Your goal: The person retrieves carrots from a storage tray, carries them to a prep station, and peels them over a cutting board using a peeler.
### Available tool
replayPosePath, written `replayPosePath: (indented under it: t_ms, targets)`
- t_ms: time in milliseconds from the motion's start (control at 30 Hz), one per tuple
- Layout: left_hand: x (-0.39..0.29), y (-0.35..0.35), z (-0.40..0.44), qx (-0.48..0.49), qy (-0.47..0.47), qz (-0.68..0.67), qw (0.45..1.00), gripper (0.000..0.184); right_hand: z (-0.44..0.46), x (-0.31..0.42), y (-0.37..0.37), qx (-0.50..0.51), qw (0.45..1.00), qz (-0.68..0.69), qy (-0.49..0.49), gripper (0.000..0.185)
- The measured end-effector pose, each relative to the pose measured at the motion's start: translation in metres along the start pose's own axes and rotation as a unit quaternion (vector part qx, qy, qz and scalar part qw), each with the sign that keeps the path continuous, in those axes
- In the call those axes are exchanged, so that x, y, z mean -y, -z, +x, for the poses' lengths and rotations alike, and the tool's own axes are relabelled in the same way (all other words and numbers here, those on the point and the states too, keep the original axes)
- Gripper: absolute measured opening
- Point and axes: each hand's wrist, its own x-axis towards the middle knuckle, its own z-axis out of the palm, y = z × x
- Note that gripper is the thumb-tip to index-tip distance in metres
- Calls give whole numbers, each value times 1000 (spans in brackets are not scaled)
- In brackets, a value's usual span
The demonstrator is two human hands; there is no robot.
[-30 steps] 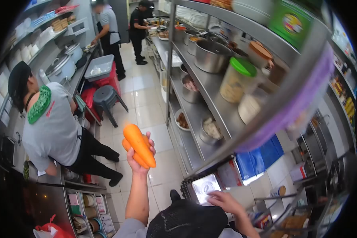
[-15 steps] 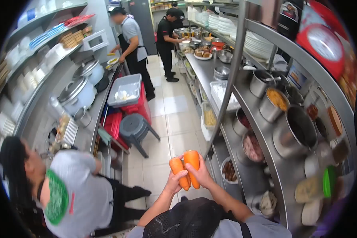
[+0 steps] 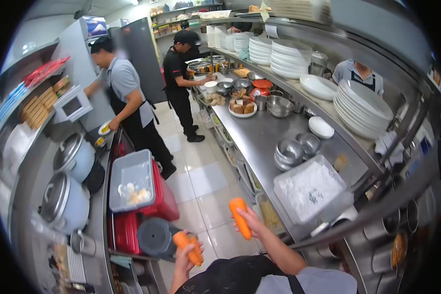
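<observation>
Low in the view, my left hand (image 3: 182, 260) is closed around carrots (image 3: 188, 245); at least one shows clearly, with a second orange piece beside it, partly hidden. My right hand (image 3: 253, 221) grips a single large carrot (image 3: 240, 217), held upright at a slight tilt. The two hands are apart, both above the tiled floor. Beyond the left hand is a dark grey stool (image 3: 154, 235). To the right of the right hand runs a steel counter (image 3: 250, 105) with a plastic tub of white powder (image 3: 309, 188).
A grey bin (image 3: 132, 179) with pale scraps sits on a red container (image 3: 165, 203) at left. Two co-workers (image 3: 125, 88) (image 3: 179, 78) stand along the aisle ahead. Stacked plates (image 3: 362, 110) fill the shelf above the counter. Pots (image 3: 66, 201) line the left bench.
My hands have moved apart, splitting the bunch of carrots between them. The view has turned right and forward along the aisle; the nearby co-worker at lower left is out of view.
</observation>
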Motion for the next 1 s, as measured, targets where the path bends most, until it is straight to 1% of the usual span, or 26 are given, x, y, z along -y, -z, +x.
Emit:
replayPosePath:
  t_ms: [33, 100, 133, 167, 200, 233, 300, 333, 367, 433, 467, 500, 533, 567, 633, 700, 733, 800, 833, 867, 900, 967, 1000]
  targets:
    - [-24, 8, 8, -34, -13, -15, 999, 89, 30, 30, -18, -8, 1000, 0, 6, 59]
    - [-53, 39, 38, -82, -43, -36, 995, 89, 77, 109, -58, 41, 998, 15, 55, 61]
    - [-68, 43, 82, -67, -39, -40, 996, 89, 102, 153, -70, 32, 997, 8, 67, 61]
    - [-81, 51, 117, -61, -40, -41, 996, 88, 121, 188, -80, 62, 989, 37, 128, 60]
    - [-94, 63, 147, -58, -35, -38, 997, 88, 140, 206, -82, 88, 976, 69, 188, 59]
    - [-115, 77, 178, -51, -31, -29, 998, 88, 165, 215, -77, 71, 975, 76, 198, 59]
    - [-141, 83, 271, -18, -35, -26, 999, 88, 217, 252, -60, 115, 981, -72, 137, 58]
    - [-148, 82, 312, -5, -35, -28, 999, 87, 239, 257, -66, 65, 987, -62, 131, 58]
    - [-162, 69, 358, 11, -25, -27, 999, 87, 263, 261, -66, 49, 986, -64, 143, 58]
    - [-193, 29, 457, 59, -16, -13, 998, 87, 305, 259, -63, -28, 973, -153, 172, 61]
    - [-207, 8, 497, 71, -7, -9, 997, 87, 323, 262, -64, -74, 970, -163, 162, 64]
    - [-221, -14, 538, 104, -11, -22, 994, 88, 345, 260, -59, -86, 969, -158, 172, 64]
    - [-234, -31, 577, 137, -13, -36, 990, 89, 368, 256, -48, -111, 970, -159, 146, 65]
    - [-245, -42, 616, 148, -2, -32, 988, 89, 391, 254, -35, -137, 970, -160, 118, 66]
    - [-266, -50, 686, 169, -24, 7, 985, 92, 439, 251, -21, -156, 970, -151, 107, 68]
    - [-281, -48, 749, 160, -22, 19, 987, 94, 494, 257, -8, -201, 955, -212, 54, 72]
    - [-291, -35, 776, 131, -25, 21, 991, 95, 524, 254, -3, -203, 957, -201, 52, 72]
    - [-314, -15, 825, 83, -46, 36, 995, 94, 596, 260, 11, -216, 927, -306, 22, 76]
    - [-327, -10, 842, 70, -38, 50, 996, 92, 627, 268, 15, -192, 932, -308, 0, 76]
    - [-341, -2, 855, 37, -32, 61, 997, 90, 659, 276, 19, -200, 901, -385, -12, 78]
    - [-349, 7, 873, 7, -36, 77, 996, 84, 692, 277, 27, -194, 863, -466, -19, 81]
    - [-358, 36, 921, -45, -37, 99, 993, 81, 757, 270, 63, -147, 758, -635, 21, 85]
    - [-360, 53, 953, -64, -31, 98, 993, 79, 784, 276, 75, -130, 745, -654, -16, 88]
